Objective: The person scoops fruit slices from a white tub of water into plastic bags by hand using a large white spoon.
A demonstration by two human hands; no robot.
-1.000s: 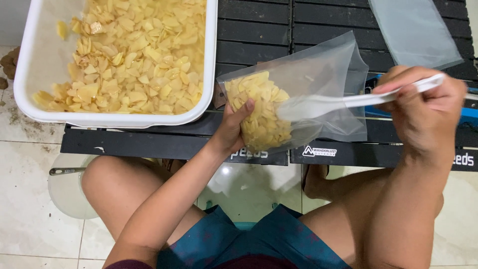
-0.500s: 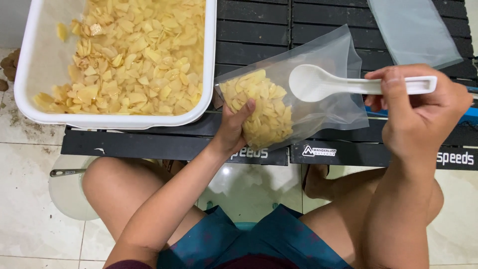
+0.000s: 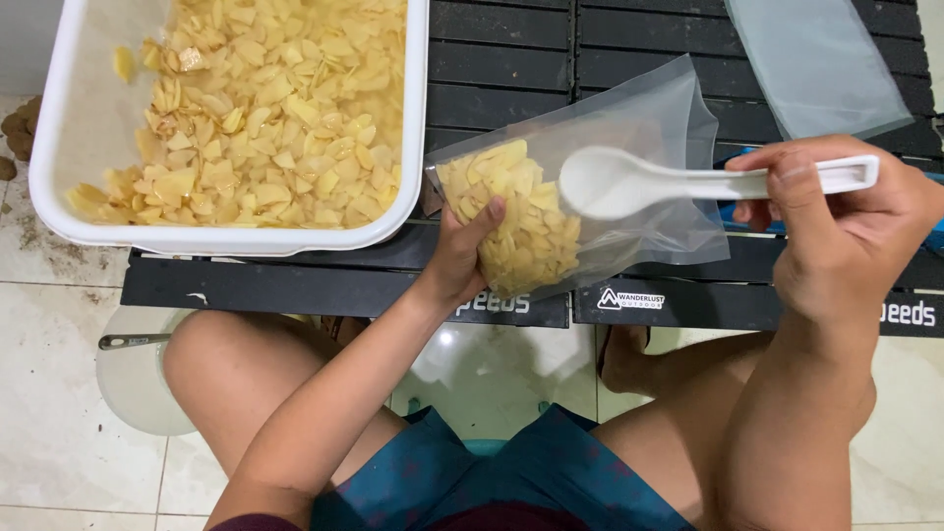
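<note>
— What are your hands doing?

— Your left hand (image 3: 462, 258) is curled around the lower end of a clear plastic bag (image 3: 590, 177), thumb pressed on its front, holding it tilted over the near edge of the black slatted surface (image 3: 511, 59). The bag is part full of pale yellow chips (image 3: 516, 221).

— And the right?

— Your right hand (image 3: 836, 231) is closed on the handle of a white plastic spoon (image 3: 629, 182), fingers wrapped over it. The spoon's bowl lies across the front of the bag and looks empty.

— Farther back?

— A white tub (image 3: 69, 128) of the same chips sits left of the bag, and an empty clear bag (image 3: 816, 59) lies flat at the far right.
</note>
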